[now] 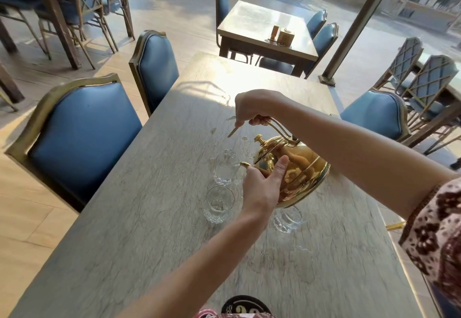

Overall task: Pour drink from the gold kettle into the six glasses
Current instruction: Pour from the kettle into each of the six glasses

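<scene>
The gold kettle hangs tilted to the left above the grey table. My right hand grips its handle from above. My left hand presses against the kettle's front side, just under the spout. The spout tip sits at the rim of a clear glass. A second clear glass stands just nearer to me. A third glass shows partly under the kettle's base. More glass rims behind the kettle are faint and mostly hidden. I cannot see liquid flowing.
Two blue padded chairs line the table's left side and one stands at the right. Another table with small containers is beyond. A metal post rises at the right.
</scene>
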